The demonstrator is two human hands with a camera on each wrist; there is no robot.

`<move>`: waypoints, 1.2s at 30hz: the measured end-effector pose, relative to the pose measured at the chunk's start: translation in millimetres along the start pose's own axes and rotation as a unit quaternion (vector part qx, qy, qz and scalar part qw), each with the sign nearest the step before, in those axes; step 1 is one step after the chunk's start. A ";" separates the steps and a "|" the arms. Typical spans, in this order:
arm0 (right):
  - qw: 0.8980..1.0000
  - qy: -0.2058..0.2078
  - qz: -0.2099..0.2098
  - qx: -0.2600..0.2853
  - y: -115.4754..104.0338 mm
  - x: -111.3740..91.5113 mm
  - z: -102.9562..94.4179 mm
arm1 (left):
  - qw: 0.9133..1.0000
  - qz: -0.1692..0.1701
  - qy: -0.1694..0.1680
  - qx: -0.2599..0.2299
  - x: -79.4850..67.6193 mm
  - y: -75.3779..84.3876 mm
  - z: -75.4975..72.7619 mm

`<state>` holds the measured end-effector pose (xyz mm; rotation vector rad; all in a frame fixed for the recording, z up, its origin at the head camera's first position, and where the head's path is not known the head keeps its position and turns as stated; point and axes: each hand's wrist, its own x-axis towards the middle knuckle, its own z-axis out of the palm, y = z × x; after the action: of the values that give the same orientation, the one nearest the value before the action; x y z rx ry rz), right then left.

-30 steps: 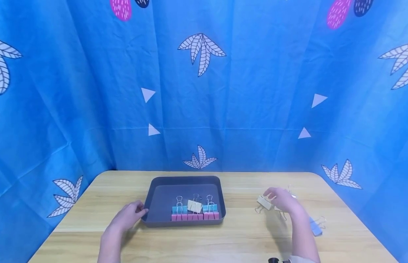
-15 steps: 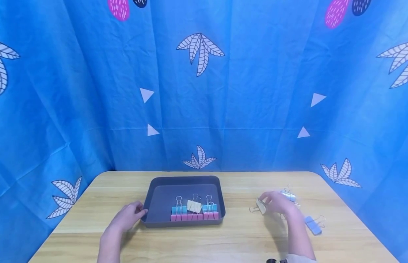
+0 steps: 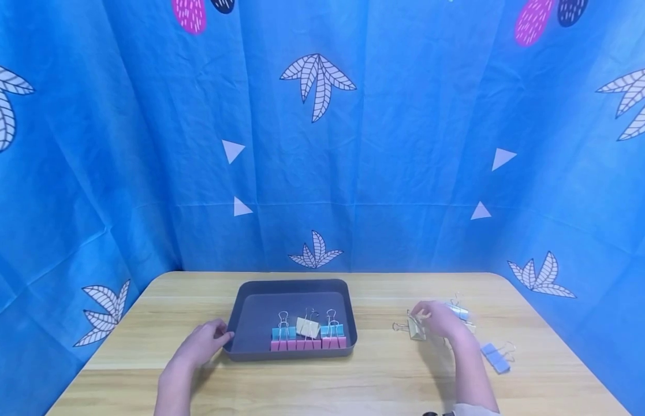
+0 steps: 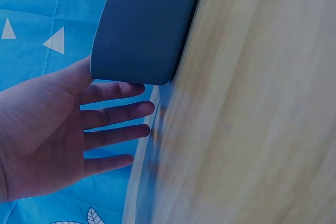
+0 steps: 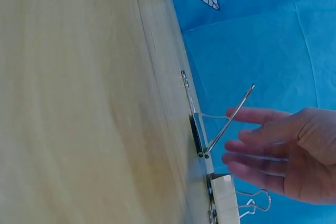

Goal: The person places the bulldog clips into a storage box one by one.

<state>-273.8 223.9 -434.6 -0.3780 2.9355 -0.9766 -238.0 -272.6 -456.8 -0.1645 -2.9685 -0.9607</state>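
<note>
In the head view, a pale yellow binder clip (image 3: 417,330) lies on the table with one wire handle flat and the other raised. My right hand (image 3: 439,318) is beside it; in the right wrist view the index fingertip is right at the raised handle (image 5: 231,119), and the other fingers are loosely extended. At the left end of the dark grey tray (image 3: 296,355), my left hand (image 3: 201,342) touches the rim with its thumb. Its fingers (image 4: 121,109) are straight and spread, and the tray wall hides the thumb tip in the left wrist view.
Inside the tray stand three pink binder clips (image 3: 308,344), with two teal ones (image 3: 283,333) and a pale yellow one (image 3: 308,327) behind them. A light blue clip (image 3: 496,358) lies at the right. More clips (image 3: 459,312) lie partly hidden behind my right hand.
The yellow clip by my right hand has turned and one of its handles now points up. My right hand has shifted slightly left. The left hand and tray stay in place.
</note>
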 end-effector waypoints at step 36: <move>0.998 -0.009 -0.056 0.014 7.9 2.0 6.8 | 1.000 -0.008 -0.003 -0.011 -0.7 1.6 -0.4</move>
<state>-276.9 225.6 -444.7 -0.5518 2.9090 -1.0183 -237.1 -271.7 -455.6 -0.1432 -2.9699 -0.9982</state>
